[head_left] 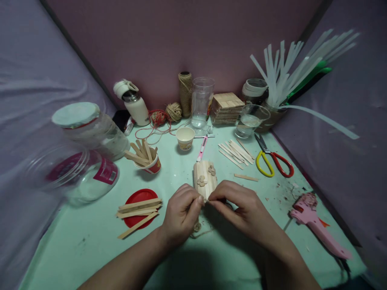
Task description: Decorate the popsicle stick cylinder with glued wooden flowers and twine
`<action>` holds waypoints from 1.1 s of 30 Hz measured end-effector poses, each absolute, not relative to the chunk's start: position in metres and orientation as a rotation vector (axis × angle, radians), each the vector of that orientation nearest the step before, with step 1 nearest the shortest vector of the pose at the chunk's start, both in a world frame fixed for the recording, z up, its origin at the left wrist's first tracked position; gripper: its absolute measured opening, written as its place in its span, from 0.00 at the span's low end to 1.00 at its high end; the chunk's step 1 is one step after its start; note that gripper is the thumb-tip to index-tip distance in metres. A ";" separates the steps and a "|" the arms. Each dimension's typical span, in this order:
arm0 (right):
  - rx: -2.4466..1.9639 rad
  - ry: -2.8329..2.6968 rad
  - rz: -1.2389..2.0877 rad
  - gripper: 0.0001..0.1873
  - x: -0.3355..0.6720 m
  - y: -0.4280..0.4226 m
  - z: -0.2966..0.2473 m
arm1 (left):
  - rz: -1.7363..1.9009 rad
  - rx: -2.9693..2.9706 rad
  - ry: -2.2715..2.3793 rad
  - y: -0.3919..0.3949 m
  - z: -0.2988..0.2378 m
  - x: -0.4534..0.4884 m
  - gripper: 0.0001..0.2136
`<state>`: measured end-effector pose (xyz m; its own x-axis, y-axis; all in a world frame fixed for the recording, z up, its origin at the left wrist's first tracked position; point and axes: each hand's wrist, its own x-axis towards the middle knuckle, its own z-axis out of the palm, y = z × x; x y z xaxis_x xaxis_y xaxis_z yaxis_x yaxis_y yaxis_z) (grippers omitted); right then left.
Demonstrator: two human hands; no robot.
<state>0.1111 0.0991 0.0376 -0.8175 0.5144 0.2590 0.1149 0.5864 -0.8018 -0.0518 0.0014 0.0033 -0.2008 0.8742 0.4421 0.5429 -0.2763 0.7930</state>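
A small barrel-like piece made of pale wooden sticks (pixel 206 171), with two brown wooden flowers on it, lies right in front of my fingertips. My left hand (pixel 182 211) is closed, its thumb and forefinger pinched at the near edge of this piece. From the other side my right hand (pixel 238 205) pinches with thumb and forefinger, its tips almost meeting the left ones. A short bit of twine shows between the fingertips, and more twine (pixel 197 228) lies coiled loosely below on the table. The fingers partly cover the piece's near end.
Craft sticks lie on a red lid (pixel 130 221) and stand in a paper cup (pixel 154 165). A pink utility knife (pixel 202 149), scissors (pixel 275 164) and a pink glue gun (pixel 320 229) surround the work spot. Clear jars (pixel 90 189) stand left; a cup (pixel 185 139) stands behind.
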 end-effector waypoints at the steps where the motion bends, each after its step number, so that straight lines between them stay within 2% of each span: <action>1: -0.501 -2.348 1.132 0.06 0.111 0.099 0.038 | 1.463 1.738 1.656 0.001 0.002 -0.052 0.10; 9: -0.568 -2.327 1.143 0.06 0.110 0.100 0.034 | 1.507 1.641 1.696 0.005 0.002 -0.051 0.07; 15: -0.696 -2.317 1.127 0.07 0.108 0.100 0.032 | 1.466 1.409 1.745 0.008 0.000 -0.052 0.08; 18: -0.814 -2.278 1.094 0.07 0.108 0.103 0.032 | 1.446 1.282 1.778 0.010 -0.006 -0.054 0.05; 19: -0.861 -2.260 1.073 0.07 0.109 0.104 0.031 | 1.436 1.247 1.791 0.011 -0.008 -0.055 0.11; 22: -0.983 -2.201 1.034 0.07 0.110 0.109 0.028 | 1.344 1.138 1.749 0.014 -0.013 -0.055 0.35; 24: -1.022 -2.140 1.061 0.05 0.110 0.110 0.024 | 1.263 1.054 1.672 0.015 -0.015 -0.055 0.44; 27: -1.021 -2.087 1.101 0.04 0.108 0.110 0.018 | 1.221 0.987 1.615 0.016 -0.013 -0.054 0.47; 33: -0.967 -2.136 1.129 0.05 0.102 0.106 0.011 | 1.233 0.986 1.558 0.020 -0.012 -0.055 0.44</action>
